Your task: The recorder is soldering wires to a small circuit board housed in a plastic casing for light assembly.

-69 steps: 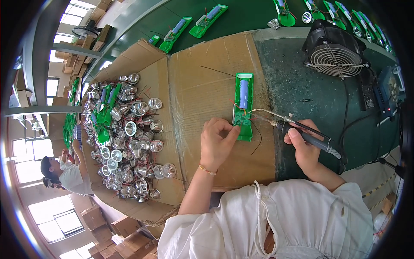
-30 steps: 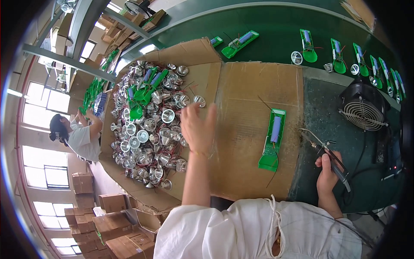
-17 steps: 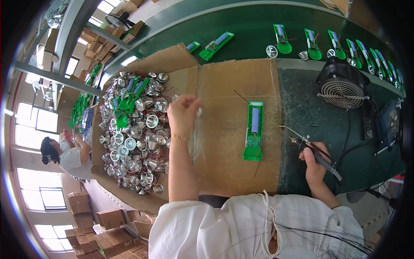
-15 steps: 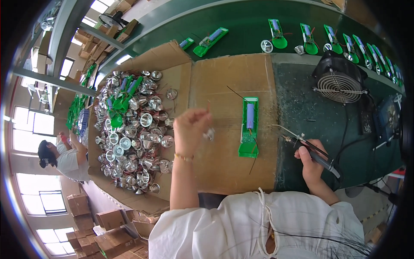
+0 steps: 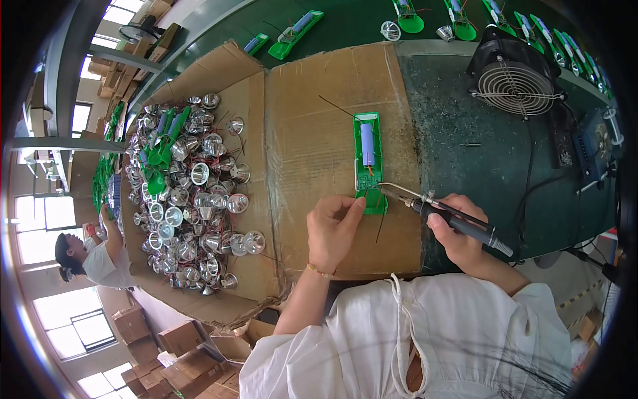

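Soldering at the near end of a green battery holder on a cardboard work surface.

Nearest, the left hand [image 5: 335, 229] pinched something small, too fine to identify, at the near end of the long green plastic holder with a pale blue cylindrical cell [image 5: 369, 159], which lay flat on the brown corrugated cardboard sheet [image 5: 312, 133], just right of centre. The right hand [image 5: 458, 233] was closed around the black-handled soldering iron [image 5: 445, 213], its bent metal tip meeting the same near end. Good practice here would probably be to brace both wrists on the cardboard, keep the tip off the green plastic, and hold the part motionless. To the left lay a heap of shiny silver cone-shaped reflectors [image 5: 189, 193]; farther right stood a black wire-grilled fan [image 5: 515, 83].
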Action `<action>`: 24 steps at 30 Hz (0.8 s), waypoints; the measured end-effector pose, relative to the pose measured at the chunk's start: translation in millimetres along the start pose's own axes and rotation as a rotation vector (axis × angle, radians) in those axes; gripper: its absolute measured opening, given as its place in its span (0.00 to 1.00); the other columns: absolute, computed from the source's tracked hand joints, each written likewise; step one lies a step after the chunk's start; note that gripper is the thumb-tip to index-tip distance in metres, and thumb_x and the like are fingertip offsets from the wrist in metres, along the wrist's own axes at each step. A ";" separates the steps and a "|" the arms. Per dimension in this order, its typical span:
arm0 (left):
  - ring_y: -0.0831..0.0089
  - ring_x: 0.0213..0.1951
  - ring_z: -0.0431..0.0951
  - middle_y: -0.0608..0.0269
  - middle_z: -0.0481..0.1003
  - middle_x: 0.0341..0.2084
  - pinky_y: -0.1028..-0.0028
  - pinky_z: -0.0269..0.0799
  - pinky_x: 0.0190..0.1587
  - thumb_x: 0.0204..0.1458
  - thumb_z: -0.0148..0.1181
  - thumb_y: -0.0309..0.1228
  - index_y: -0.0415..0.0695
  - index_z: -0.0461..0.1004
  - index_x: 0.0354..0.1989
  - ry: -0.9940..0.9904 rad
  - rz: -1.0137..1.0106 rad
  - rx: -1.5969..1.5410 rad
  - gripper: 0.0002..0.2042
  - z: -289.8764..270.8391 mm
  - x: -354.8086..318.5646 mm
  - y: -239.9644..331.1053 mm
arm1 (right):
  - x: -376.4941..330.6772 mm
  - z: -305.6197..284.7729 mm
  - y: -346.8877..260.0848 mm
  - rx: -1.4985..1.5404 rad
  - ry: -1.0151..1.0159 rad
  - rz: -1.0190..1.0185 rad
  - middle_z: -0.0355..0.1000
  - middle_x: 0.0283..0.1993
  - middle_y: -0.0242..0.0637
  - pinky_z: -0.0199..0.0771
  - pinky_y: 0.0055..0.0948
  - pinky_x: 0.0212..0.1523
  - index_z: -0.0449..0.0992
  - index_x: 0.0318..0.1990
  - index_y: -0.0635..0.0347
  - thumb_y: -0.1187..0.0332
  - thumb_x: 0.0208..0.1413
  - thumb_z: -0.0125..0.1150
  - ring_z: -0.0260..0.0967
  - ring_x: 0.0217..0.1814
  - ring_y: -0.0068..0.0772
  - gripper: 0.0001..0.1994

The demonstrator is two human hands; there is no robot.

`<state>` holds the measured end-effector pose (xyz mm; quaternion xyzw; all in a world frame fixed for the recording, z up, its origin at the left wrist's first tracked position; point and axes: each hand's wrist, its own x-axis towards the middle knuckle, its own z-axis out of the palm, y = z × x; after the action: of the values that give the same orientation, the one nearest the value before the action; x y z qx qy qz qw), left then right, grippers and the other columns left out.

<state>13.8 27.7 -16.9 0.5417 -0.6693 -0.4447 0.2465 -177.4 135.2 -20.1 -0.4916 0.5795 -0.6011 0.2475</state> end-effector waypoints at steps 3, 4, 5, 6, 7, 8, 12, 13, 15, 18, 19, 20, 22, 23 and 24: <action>0.74 0.21 0.72 0.58 0.73 0.20 0.76 0.67 0.27 0.47 0.63 0.33 0.36 0.76 0.26 -0.001 -0.009 0.015 0.10 2.0 1.4 0.4 | -0.6 3.4 2.4 0.023 0.034 0.018 0.70 0.22 0.33 0.63 0.18 0.21 0.72 0.31 0.66 0.73 0.48 0.61 0.64 0.19 0.18 0.06; 0.74 0.21 0.72 0.58 0.73 0.20 0.76 0.67 0.27 0.47 0.63 0.33 0.36 0.76 0.26 0.000 -0.010 0.014 0.10 2.9 1.4 1.2 | -0.6 3.1 3.4 0.023 0.033 0.018 0.70 0.22 0.33 0.63 0.18 0.21 0.72 0.31 0.66 0.73 0.48 0.61 0.64 0.19 0.18 0.06; 0.74 0.21 0.72 0.58 0.73 0.20 0.76 0.67 0.27 0.47 0.63 0.33 0.36 0.75 0.26 0.004 -0.009 0.014 0.10 3.3 1.5 2.4 | -0.5 3.4 4.4 0.036 0.028 0.022 0.70 0.22 0.33 0.63 0.18 0.21 0.71 0.31 0.66 0.74 0.48 0.61 0.64 0.19 0.18 0.06; 0.74 0.21 0.72 0.58 0.73 0.20 0.75 0.67 0.27 0.47 0.63 0.33 0.36 0.75 0.26 0.009 -0.009 0.014 0.10 3.9 1.5 2.6 | -0.5 3.9 5.1 0.050 0.024 0.028 0.70 0.21 0.33 0.63 0.19 0.21 0.71 0.31 0.66 0.74 0.48 0.61 0.64 0.19 0.18 0.06; 0.74 0.21 0.72 0.58 0.73 0.20 0.75 0.67 0.27 0.47 0.63 0.33 0.36 0.75 0.26 0.008 -0.011 0.014 0.10 4.7 0.9 1.3 | -1.0 4.7 5.5 0.050 0.023 0.029 0.70 0.21 0.33 0.63 0.19 0.21 0.71 0.31 0.66 0.74 0.48 0.61 0.64 0.19 0.18 0.06; 0.74 0.22 0.72 0.58 0.73 0.20 0.75 0.67 0.27 0.47 0.62 0.33 0.37 0.75 0.26 0.045 -0.018 -0.020 0.10 6.1 0.6 -0.2 | -0.8 5.1 5.7 0.043 0.035 0.026 0.69 0.21 0.32 0.63 0.19 0.21 0.71 0.30 0.66 0.74 0.48 0.61 0.64 0.19 0.18 0.06; 0.72 0.24 0.72 0.59 0.71 0.21 0.75 0.67 0.27 0.49 0.60 0.30 0.38 0.72 0.25 0.090 0.130 0.082 0.08 5.7 3.2 -3.4 | 1.1 6.8 5.3 0.047 0.055 0.013 0.69 0.20 0.32 0.63 0.19 0.20 0.71 0.30 0.65 0.73 0.47 0.61 0.63 0.18 0.17 0.06; 0.72 0.24 0.72 0.59 0.71 0.21 0.75 0.67 0.27 0.49 0.60 0.30 0.38 0.72 0.25 0.090 0.128 0.082 0.08 5.3 2.7 -0.3 | 0.9 7.4 5.1 0.047 0.054 0.015 0.69 0.20 0.32 0.63 0.19 0.20 0.71 0.30 0.65 0.73 0.47 0.61 0.63 0.18 0.17 0.06; 0.70 0.25 0.72 0.59 0.70 0.24 0.75 0.68 0.28 0.48 0.60 0.27 0.37 0.71 0.25 0.088 0.239 0.103 0.07 5.3 2.7 7.5 | 0.7 8.6 6.2 0.061 0.051 0.068 0.69 0.20 0.32 0.63 0.18 0.20 0.71 0.30 0.65 0.73 0.48 0.61 0.63 0.18 0.17 0.06; 0.69 0.25 0.72 0.57 0.71 0.27 0.75 0.68 0.29 0.48 0.61 0.27 0.36 0.70 0.25 0.090 0.258 0.056 0.07 5.9 2.6 5.8 | 0.7 8.8 6.2 0.069 0.053 0.071 0.69 0.20 0.32 0.63 0.18 0.20 0.71 0.30 0.65 0.73 0.48 0.61 0.63 0.18 0.17 0.06; 0.69 0.25 0.72 0.57 0.71 0.27 0.75 0.68 0.29 0.48 0.61 0.27 0.36 0.70 0.25 0.089 0.256 0.057 0.07 5.5 2.6 5.4 | 1.2 7.7 4.4 0.070 0.052 0.074 0.69 0.20 0.32 0.63 0.18 0.20 0.71 0.30 0.65 0.73 0.48 0.61 0.63 0.18 0.17 0.06; 0.69 0.26 0.72 0.57 0.71 0.27 0.75 0.69 0.29 0.48 0.60 0.26 0.36 0.70 0.25 0.094 0.277 0.042 0.07 5.1 2.7 5.1 | 1.9 5.5 1.6 0.039 0.012 0.090 0.69 0.21 0.34 0.64 0.20 0.22 0.69 0.31 0.66 0.71 0.49 0.60 0.65 0.20 0.19 0.08; 0.69 0.26 0.72 0.57 0.71 0.27 0.75 0.69 0.29 0.48 0.60 0.26 0.36 0.70 0.25 0.098 0.297 0.027 0.07 4.9 3.2 4.1 | 2.1 4.8 0.0 0.008 -0.027 0.109 0.70 0.22 0.36 0.66 0.21 0.24 0.68 0.31 0.67 0.69 0.50 0.59 0.66 0.22 0.21 0.10; 0.69 0.26 0.72 0.57 0.71 0.27 0.75 0.69 0.29 0.48 0.60 0.26 0.36 0.70 0.25 0.087 0.271 0.040 0.07 5.4 3.4 3.6 | 2.1 4.7 0.0 0.020 -0.028 0.126 0.70 0.21 0.36 0.66 0.21 0.24 0.68 0.31 0.67 0.69 0.50 0.59 0.66 0.22 0.21 0.10; 0.69 0.26 0.71 0.57 0.71 0.27 0.75 0.68 0.29 0.48 0.60 0.26 0.36 0.71 0.25 0.077 0.244 0.053 0.07 6.0 3.6 3.0 | 2.1 4.5 0.0 0.032 -0.029 0.142 0.70 0.21 0.36 0.66 0.21 0.24 0.68 0.31 0.67 0.68 0.50 0.59 0.66 0.22 0.21 0.10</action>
<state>6.4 26.3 -17.8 0.4791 -0.7319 -0.3723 0.3100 -174.3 131.4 -20.2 -0.4537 0.5997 -0.5839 0.3057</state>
